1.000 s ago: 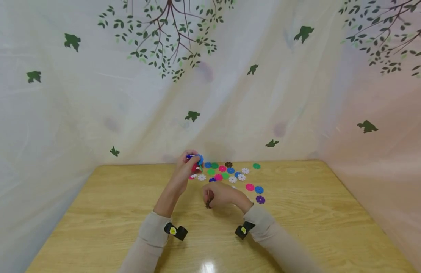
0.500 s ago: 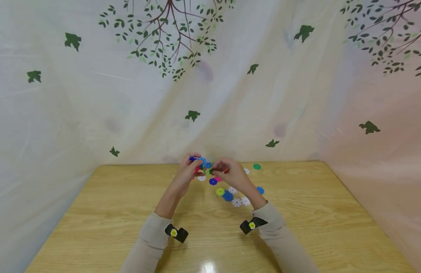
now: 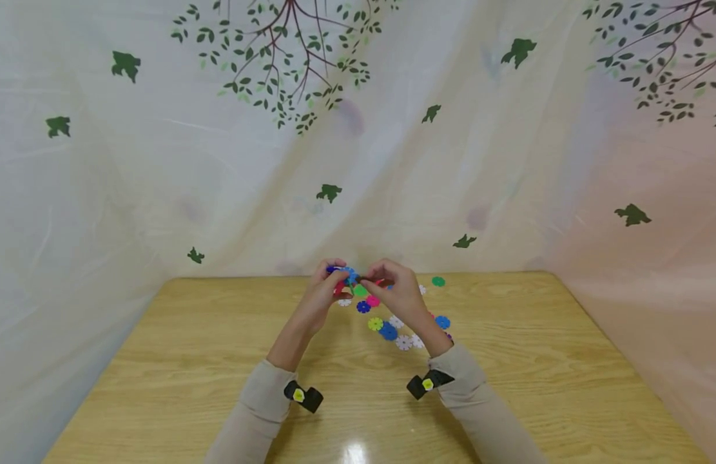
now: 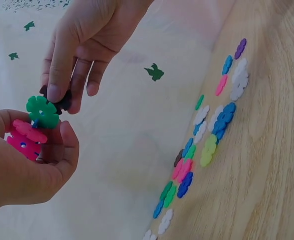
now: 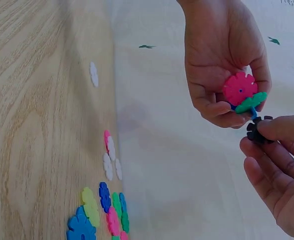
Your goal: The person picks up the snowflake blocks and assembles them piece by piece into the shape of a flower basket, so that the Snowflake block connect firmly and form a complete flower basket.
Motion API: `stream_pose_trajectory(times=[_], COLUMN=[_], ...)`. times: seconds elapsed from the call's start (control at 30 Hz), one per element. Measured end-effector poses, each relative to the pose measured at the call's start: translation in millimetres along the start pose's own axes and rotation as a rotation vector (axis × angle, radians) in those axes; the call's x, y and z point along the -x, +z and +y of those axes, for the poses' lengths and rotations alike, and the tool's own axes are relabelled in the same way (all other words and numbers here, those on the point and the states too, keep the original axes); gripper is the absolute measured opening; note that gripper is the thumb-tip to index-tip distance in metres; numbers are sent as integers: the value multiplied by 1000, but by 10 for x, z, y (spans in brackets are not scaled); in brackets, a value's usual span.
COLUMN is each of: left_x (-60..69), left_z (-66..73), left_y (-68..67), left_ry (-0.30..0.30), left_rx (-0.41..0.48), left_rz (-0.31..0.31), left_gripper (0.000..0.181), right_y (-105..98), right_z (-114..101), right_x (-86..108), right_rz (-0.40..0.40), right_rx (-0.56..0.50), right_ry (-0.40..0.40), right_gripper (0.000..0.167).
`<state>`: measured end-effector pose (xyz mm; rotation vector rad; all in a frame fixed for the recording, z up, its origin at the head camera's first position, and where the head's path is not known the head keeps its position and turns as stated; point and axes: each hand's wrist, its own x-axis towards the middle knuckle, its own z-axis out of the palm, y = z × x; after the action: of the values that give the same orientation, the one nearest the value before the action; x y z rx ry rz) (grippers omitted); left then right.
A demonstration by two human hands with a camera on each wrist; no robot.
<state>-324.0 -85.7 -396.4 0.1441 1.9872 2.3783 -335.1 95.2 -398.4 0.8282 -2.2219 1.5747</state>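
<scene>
Spanning the frame from left to right, a pale cloth [image 3: 247, 193] printed with leafy branches and green bird-like shapes hangs behind a wood-grain desk [image 3: 178, 367]. At lower left, a beige sleeve [image 3: 244, 415] with a black wrist device [image 3: 304, 396] leads up to the left hand [image 3: 314, 299], just left of centre, its fingers and thumb curled around a cluster of joined flower-shaped discs [image 3: 350, 277] in blue, pink and green, raised above the desk. Beside it, at centre, a dark disc [image 5: 255, 134] meets the cluster's edge; whether the two are joined, I cannot tell. The right hand [image 3: 397, 290] pinches that dark disc between thumb and fingers. Below and between the hands, loose discs lie flat: a dark blue one [image 3: 363, 307], a pink one [image 3: 373, 301], a yellow one [image 3: 375, 324] touching a blue one [image 3: 388, 332], then white ones [image 3: 404, 343]. Farther right are a green disc [image 3: 438, 281] near the desk's back edge and another blue disc [image 3: 443, 322] by the right wrist.
</scene>
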Motion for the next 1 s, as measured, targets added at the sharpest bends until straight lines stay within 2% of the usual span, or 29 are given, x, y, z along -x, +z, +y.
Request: stream_pose_trajectory(times=[0.17,0.4,0.6,0.8,0.93,1.0], left_x=[-7,13,27,25,18,17], left_z=[-1,10,-12,-11,-11,-10], left_y=[18,58,104,91,86,93], left_ry=[-7,-6,-13,3,26,33], left_rx=[13,-5,18,-19,-39,-23], left_rz=[-13,-47,-67,-79,-83,-84], left_gripper=[22,25,25,31,31,30], right_y=[-4,9,-8,-8,21,38], right_z=[-14,-44,-36,-17,-7,-12], right_x=[0,-5,-14,-27,-19,-12], right_rz=[7,34,59,38,47,66], right_rx=[9,66,80,70,63,69], right_ry=[-20,-90,-145,-217,-217,-205], right_gripper=[8,7,6,6,7,5])
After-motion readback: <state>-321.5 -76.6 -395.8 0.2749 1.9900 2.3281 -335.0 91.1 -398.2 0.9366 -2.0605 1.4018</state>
